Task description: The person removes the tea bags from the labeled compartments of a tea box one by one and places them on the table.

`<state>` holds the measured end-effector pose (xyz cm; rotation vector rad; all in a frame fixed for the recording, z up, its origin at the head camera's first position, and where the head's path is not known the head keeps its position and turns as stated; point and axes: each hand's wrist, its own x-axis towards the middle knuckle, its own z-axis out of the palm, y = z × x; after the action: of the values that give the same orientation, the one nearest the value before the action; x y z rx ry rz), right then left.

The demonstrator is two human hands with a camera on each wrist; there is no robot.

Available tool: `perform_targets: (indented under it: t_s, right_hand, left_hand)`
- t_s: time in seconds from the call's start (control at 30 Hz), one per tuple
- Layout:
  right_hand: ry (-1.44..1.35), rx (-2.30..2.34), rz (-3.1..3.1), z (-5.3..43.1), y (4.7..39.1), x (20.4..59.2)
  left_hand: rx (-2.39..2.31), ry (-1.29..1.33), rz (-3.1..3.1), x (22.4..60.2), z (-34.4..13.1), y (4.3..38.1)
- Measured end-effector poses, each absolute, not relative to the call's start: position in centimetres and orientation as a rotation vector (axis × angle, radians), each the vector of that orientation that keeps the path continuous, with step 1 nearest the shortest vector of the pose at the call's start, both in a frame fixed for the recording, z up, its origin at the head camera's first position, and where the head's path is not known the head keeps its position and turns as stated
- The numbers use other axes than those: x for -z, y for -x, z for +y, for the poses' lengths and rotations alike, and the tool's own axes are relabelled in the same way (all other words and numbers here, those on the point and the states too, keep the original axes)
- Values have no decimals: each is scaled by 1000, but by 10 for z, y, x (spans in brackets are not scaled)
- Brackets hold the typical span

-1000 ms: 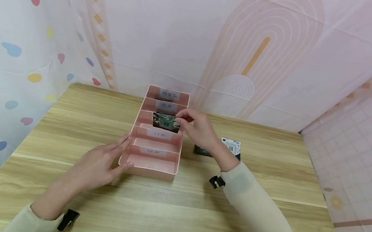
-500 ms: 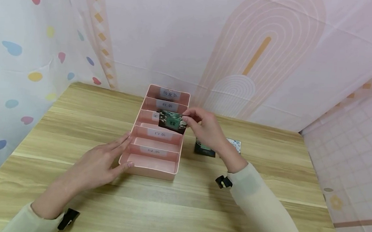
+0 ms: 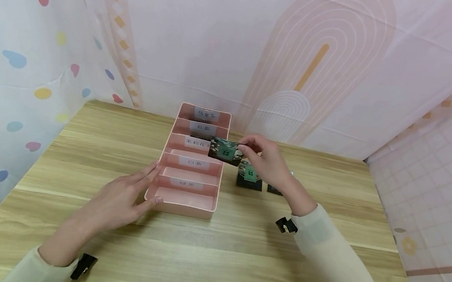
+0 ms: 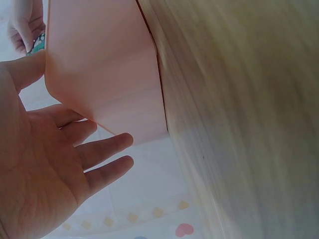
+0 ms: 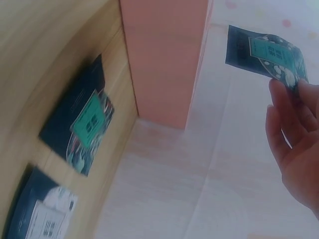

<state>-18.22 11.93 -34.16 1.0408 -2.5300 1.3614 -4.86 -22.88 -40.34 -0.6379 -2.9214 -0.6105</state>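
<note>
My right hand [image 3: 266,159] pinches a dark tea sachet [image 3: 225,151] with a green label by its corner. The sachet hangs above the right rim of a pink divided box [image 3: 180,210], partly covering a middle label. In the right wrist view the sachet [image 5: 266,52] is gripped between thumb and fingers, apart from the box. My left hand [image 3: 121,199] rests against the box's near left corner, thumb over the rim, fingers loosely extended along the side. The left wrist view shows this hand [image 4: 50,159] touching the pink wall [image 4: 104,64].
On the wooden table [image 3: 201,258], right of the box, lie a second green-labelled sachet [image 3: 249,178] and a white-patterned one [image 5: 50,214], partly behind my right hand in the head view. Handwritten labels mark the dividers. A fabric backdrop [image 3: 201,46] stands behind the table.
My right hand has moved right with the sachet, from over the middle compartment to the box's right rim, uncovering most of that compartment's label. My left hand has stayed in place.
</note>
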Motion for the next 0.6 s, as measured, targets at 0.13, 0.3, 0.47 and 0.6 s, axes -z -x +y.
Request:
perform_targets:
  t_s: [0.13, 0.3, 0.47, 0.6]
  right_hand:
    - [-1000, -1349, -2543, 132, 180, 341]
    - [-963, -1338, -2552, 145, 178, 338]
    - [-921, -1326, -2575, 159, 176, 337]
    - [-895, -1325, -2569, 170, 175, 339]
  left_hand:
    - [598, 649, -2914, 404, -229, 49]
    - [604, 642, -2928, 404, -230, 49]
    - [610, 637, -2936, 403, -230, 49]
    - [608, 639, -2934, 402, -231, 49]
